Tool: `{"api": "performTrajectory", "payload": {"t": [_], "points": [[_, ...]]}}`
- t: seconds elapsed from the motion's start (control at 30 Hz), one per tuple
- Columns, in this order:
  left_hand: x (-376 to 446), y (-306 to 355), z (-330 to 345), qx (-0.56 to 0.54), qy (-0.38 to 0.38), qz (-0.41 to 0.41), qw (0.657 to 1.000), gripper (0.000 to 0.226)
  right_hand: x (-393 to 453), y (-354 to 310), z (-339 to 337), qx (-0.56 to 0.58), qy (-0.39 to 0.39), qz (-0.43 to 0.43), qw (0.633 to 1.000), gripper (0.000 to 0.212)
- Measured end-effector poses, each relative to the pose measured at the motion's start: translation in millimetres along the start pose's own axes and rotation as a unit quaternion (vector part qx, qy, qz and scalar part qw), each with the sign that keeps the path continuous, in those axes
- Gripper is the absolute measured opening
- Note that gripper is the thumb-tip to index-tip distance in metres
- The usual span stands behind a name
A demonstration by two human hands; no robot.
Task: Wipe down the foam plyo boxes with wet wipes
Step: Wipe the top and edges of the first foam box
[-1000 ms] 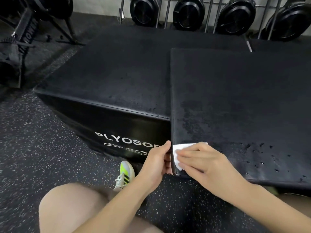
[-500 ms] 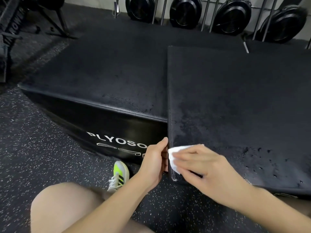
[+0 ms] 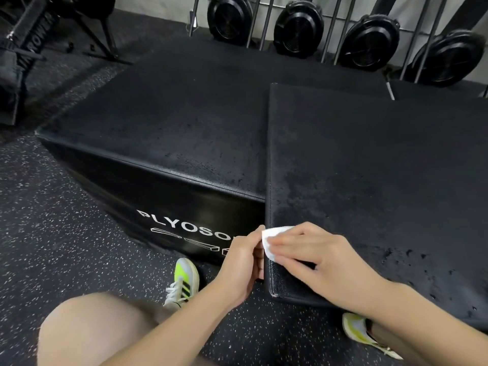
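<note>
Two black foam plyo boxes stand side by side. The nearer box [image 3: 369, 180] on the right has a damp, speckled top. The left box [image 3: 171, 122] bears white "PLYOSO" lettering on its front. A white wet wipe [image 3: 273, 239] lies folded over the near left corner of the right box. My right hand [image 3: 317, 260] presses it down with straight fingers. My left hand [image 3: 243, 262] rests against that corner's left side, its fingers curled at the wipe's edge and seemingly pinching it.
Speckled black rubber floor [image 3: 52, 233] spreads to the left. Black weight plates [image 3: 369, 40] stand on a rack at the back. A machine frame [image 3: 21, 48] sits far left. My bare knee [image 3: 92, 331] and neon-and-white shoes [image 3: 184, 281] are in front of the boxes.
Both hands stay at the box corner; the right hand has shifted the wipe slightly along the left edge. The camera has moved a little.
</note>
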State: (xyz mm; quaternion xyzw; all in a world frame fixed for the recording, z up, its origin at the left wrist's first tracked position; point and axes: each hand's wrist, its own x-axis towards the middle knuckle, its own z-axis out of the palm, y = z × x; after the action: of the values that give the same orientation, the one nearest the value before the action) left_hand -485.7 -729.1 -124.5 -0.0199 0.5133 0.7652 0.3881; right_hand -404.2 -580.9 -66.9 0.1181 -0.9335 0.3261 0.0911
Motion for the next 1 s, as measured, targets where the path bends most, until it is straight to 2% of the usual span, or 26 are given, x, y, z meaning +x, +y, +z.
{"api": "performTrajectory", "payload": {"t": [0.1,0.2,0.27,0.33,0.37,0.5,0.7,0.9,1.0], "points": [[-2,4,2,-0.004,-0.005,0.003,1.0,0.063,18,13,-7,-0.013,-0.015,-0.004,1.0,0.017],[1,0,3,-0.016,0.003,-0.011,1.0,0.057,39,27,-10,-0.079,0.025,0.013,0.996,0.022],[1,1,3,-0.024,-0.005,-0.006,1.0,0.056,43,24,-12,-0.102,0.026,0.038,0.994,0.022],[2,1,2,-0.018,-0.015,0.006,1.0,0.047,36,13,-12,-0.114,0.017,0.025,0.993,0.019],[3,1,0,-0.015,-0.017,0.003,1.0,0.042,30,7,-12,-0.111,0.009,0.017,0.994,0.019],[7,-2,-2,0.005,-0.033,0.006,0.999,0.055,12,-4,-20,-0.059,0.005,0.04,0.997,0.022],[6,-2,-3,0.012,-0.017,-0.007,1.0,0.035,23,20,-18,-0.116,-0.034,0.025,0.992,0.012],[5,-2,-1,0.02,0.002,-0.016,1.0,0.037,48,40,-14,-0.118,0.048,0.058,0.99,0.012],[3,-1,0,0.016,-0.002,0.004,1.0,0.043,39,31,-9,-0.093,0.013,0.026,0.995,0.013]]}}
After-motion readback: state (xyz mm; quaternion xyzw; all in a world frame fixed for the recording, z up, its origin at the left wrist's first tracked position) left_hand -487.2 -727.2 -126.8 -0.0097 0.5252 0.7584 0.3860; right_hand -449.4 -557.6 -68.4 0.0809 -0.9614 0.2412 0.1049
